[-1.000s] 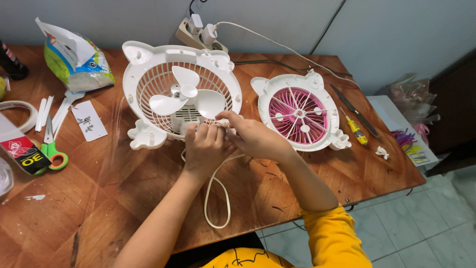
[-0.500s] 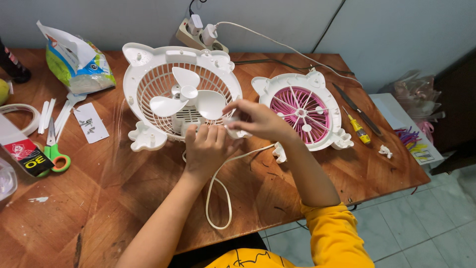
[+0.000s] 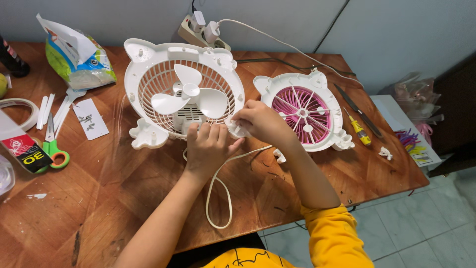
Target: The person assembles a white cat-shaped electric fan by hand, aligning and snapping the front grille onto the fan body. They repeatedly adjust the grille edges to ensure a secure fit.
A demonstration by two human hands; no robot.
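A white fan body (image 3: 183, 94) with a round grille, three white blades and ear-shaped corners lies flat on the wooden table (image 3: 114, 188). My left hand (image 3: 208, 146) rests at its lower right rim, fingers curled against the fan's foot. My right hand (image 3: 260, 121) pinches a small white part (image 3: 234, 130) at that same rim, right beside the left fingers. A white cord (image 3: 218, 198) loops from the fan toward the table's front edge. To the right lies a second white fan cover with a pink grille (image 3: 302, 111).
A yellow screwdriver (image 3: 358, 130) and a dark knife (image 3: 358, 110) lie right of the pink cover. Green-handled scissors (image 3: 53, 149), a card with screws (image 3: 90, 118), a tape roll (image 3: 20, 110) and a plastic bag (image 3: 74, 54) sit at left. A power strip (image 3: 203, 29) is at the back.
My right hand has shifted slightly left onto the fan's lower right rim beside the left fingers. The fan and the cover have not moved.
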